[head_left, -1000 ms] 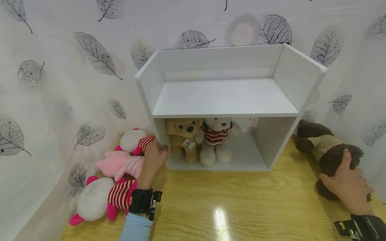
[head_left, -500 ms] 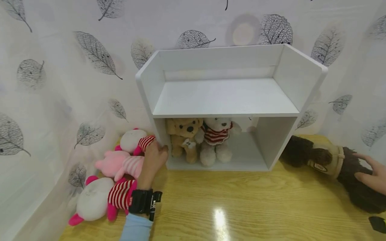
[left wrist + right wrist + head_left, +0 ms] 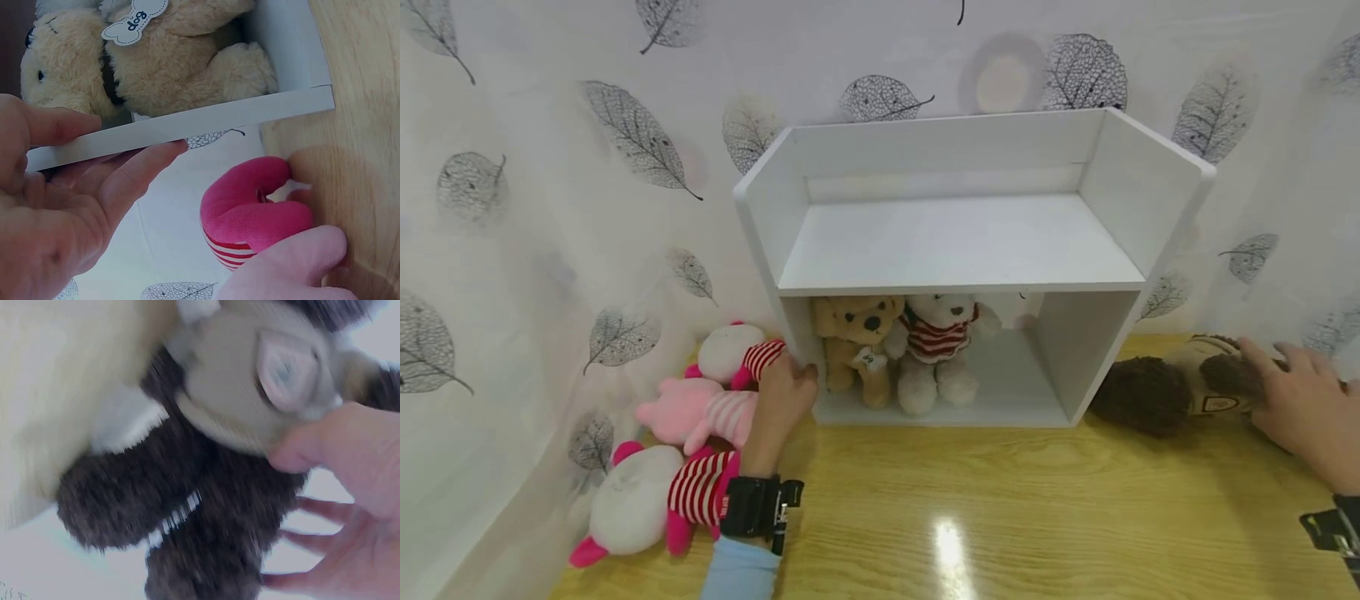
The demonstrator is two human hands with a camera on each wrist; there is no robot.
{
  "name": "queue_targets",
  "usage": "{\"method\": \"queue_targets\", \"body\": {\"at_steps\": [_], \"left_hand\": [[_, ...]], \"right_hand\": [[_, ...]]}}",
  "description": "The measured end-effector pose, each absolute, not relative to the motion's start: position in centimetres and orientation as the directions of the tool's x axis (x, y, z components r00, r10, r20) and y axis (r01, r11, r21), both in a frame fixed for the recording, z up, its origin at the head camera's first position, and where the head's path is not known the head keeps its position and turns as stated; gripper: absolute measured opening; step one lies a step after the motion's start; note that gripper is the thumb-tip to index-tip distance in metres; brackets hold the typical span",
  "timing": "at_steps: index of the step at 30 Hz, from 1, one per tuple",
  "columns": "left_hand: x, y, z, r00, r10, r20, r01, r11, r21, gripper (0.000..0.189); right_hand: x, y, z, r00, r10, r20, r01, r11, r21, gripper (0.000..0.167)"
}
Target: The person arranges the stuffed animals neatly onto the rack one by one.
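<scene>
My left hand (image 3: 781, 402) grips the left side panel of a white two-tier shelf (image 3: 958, 242). In the left wrist view the thumb lies inside the panel (image 3: 206, 123) and the fingers outside it. At the right my right hand (image 3: 1303, 408) holds a dark brown teddy bear (image 3: 1142, 396) in a beige shirt. The bear lies sideways, its head close to the shelf's right foot. In the blurred right wrist view the thumb rests at the shirt's hem and the fingers reach toward the bear's leg (image 3: 212, 550).
A tan plush dog (image 3: 857, 342) and a white plush (image 3: 936, 350) in a striped sweater sit in the lower compartment. Left of the shelf lie a pink plush (image 3: 688, 410) and two white-headed plushes (image 3: 636, 500) in stripes. A leaf-patterned cloth (image 3: 550, 250) hangs behind the wooden table (image 3: 1000, 508).
The brown bear has turned and moved left toward the shelf with my right hand; its shirt badge now shows. My left hand keeps its hold on the shelf.
</scene>
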State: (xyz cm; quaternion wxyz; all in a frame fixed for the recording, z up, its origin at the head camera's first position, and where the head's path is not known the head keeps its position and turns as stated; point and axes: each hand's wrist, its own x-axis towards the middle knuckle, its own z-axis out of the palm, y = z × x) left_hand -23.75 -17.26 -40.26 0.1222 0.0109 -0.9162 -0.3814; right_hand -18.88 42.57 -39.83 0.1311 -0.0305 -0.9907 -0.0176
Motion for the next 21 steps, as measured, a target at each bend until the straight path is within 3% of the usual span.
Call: {"method": "queue_targets", "body": {"at_steps": [1, 3, 5, 6, 7, 8, 9, 10, 12, 13, 14, 16, 21], "left_hand": [[-23.7, -17.2, -40.3, -0.97, -0.112, 0.216, 0.075, 0.707, 0.703, 0.023], [-23.7, -17.1, -40.3, -0.969, -0.109, 0.223, 0.081, 0.71, 0.7, 0.022], [-23.7, -17.1, -40.3, -0.967, -0.107, 0.231, 0.087, 0.712, 0.697, 0.022], [-23.7, -17.1, -40.3, -0.966, -0.107, 0.235, 0.09, 0.715, 0.694, 0.023], [-23.7, -17.1, -40.3, -0.965, -0.109, 0.24, 0.09, 0.718, 0.69, 0.023], [-23.7, -17.1, -40.3, -0.964, -0.111, 0.243, 0.09, 0.721, 0.687, 0.022], [-23.6, -17.2, -40.4, -0.963, -0.112, 0.246, 0.091, 0.722, 0.686, 0.022], [-23.6, -17.2, -40.3, -0.962, -0.113, 0.249, 0.093, 0.721, 0.686, 0.022], [-23.6, -17.2, -40.3, -0.962, -0.114, 0.25, 0.093, 0.721, 0.687, 0.02], [-23.6, -17.2, -40.3, -0.963, -0.112, 0.243, 0.091, 0.718, 0.69, 0.02], [-23.7, -17.2, -40.4, -0.965, -0.111, 0.237, 0.088, 0.715, 0.693, 0.02], [-23.7, -17.1, -40.4, -0.968, -0.11, 0.227, 0.083, 0.713, 0.697, 0.02], [-23.6, -17.1, -40.3, -0.967, -0.112, 0.228, 0.083, 0.71, 0.7, 0.02]], "right_hand": [[-19.8, 43.8, -41.2, -0.974, 0.04, 0.221, 0.047, 0.999, 0.026, 0.106], [-20.5, 44.1, -42.4, -0.982, -0.008, 0.19, -0.011, 1.0, -0.015, 0.119], [-20.8, 43.7, -42.7, -0.984, -0.048, 0.172, -0.056, 0.998, -0.04, 0.095], [-20.7, 43.2, -42.6, -0.987, -0.031, 0.158, -0.041, 0.997, -0.059, 0.092], [-20.7, 43.0, -42.6, -0.988, -0.03, 0.153, -0.04, 0.998, -0.058, 0.073], [-20.7, 42.8, -42.5, -0.987, -0.023, 0.16, -0.032, 0.998, -0.056, 0.068], [-20.7, 42.6, -42.5, -0.986, -0.01, 0.166, -0.019, 0.998, -0.053, 0.051], [-20.6, 42.4, -42.5, -0.984, -0.005, 0.18, -0.014, 0.999, -0.047, 0.049], [-20.5, 42.4, -42.6, -0.976, 0.005, 0.218, -0.005, 0.999, -0.048, 0.076], [-20.4, 42.5, -42.6, -0.973, 0.01, 0.232, 0.0, 0.999, -0.044, 0.075], [-20.4, 42.6, -42.7, -0.969, 0.02, 0.248, 0.007, 0.999, -0.052, 0.088], [-20.2, 42.8, -42.4, -0.964, 0.025, 0.266, 0.009, 0.998, -0.062, 0.094], [-20.3, 43.4, -40.2, -0.979, 0.068, 0.19, 0.055, 0.996, -0.069, 0.083]]}}
